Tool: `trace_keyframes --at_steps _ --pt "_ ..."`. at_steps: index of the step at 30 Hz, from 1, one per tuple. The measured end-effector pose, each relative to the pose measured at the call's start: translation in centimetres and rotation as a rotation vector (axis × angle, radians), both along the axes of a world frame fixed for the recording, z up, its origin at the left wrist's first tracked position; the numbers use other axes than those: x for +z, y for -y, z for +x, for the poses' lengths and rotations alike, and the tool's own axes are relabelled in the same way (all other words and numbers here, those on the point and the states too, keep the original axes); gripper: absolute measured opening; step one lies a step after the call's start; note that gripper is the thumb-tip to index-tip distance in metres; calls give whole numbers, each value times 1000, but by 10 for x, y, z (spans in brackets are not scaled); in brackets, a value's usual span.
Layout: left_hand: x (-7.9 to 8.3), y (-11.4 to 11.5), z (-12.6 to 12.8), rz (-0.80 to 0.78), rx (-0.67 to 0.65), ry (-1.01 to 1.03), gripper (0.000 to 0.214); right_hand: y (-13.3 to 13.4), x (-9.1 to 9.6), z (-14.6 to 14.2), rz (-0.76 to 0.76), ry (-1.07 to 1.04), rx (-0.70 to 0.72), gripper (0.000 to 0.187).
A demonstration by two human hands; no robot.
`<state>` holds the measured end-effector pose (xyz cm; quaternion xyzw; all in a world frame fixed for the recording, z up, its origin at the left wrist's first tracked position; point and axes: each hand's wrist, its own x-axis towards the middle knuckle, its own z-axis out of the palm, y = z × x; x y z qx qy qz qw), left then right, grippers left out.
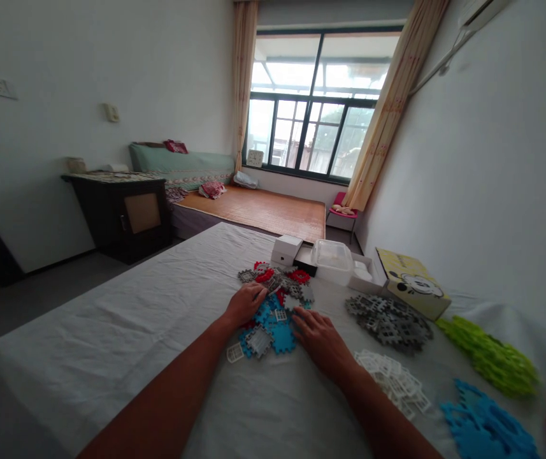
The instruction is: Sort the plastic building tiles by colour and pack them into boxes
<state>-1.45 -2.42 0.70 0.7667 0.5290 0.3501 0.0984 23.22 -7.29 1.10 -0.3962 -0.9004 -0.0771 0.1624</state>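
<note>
A mixed pile of interlocking plastic puzzle tiles lies on the white sheet, with grey tiles [280,278], red tiles [300,276] and blue tiles [283,336]. At the pile's left edge is my left hand [245,303], its slightly bent fingers over the tiles and nothing visibly gripped. My right hand [318,335] lies along the right edge with fingers apart, its fingertips by the blue tiles. A small white window-shaped piece [235,352] sits at the near left of the pile. Another white lattice piece [280,315] is on the blue tiles.
To the right are sorted heaps: dark grey tiles [390,322], white window pieces [392,379], lime-green tiles [490,357] and blue tiles [487,421]. Behind the pile stand a white box [287,250], a clear plastic container [332,260] and a yellow cartoon box [413,282].
</note>
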Motion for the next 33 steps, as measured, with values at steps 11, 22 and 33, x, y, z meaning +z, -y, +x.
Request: trace_keyframes --at_steps 11,22,33 --pt "3 1 2 -18 5 18 35 -2 5 -6 21 -32 -48 33" --pt "1 0 0 7 -10 -7 37 -10 9 12 -107 -561 -120 23" --pt "2 0 0 -10 -10 28 35 -55 10 142 98 -557 -754 33"
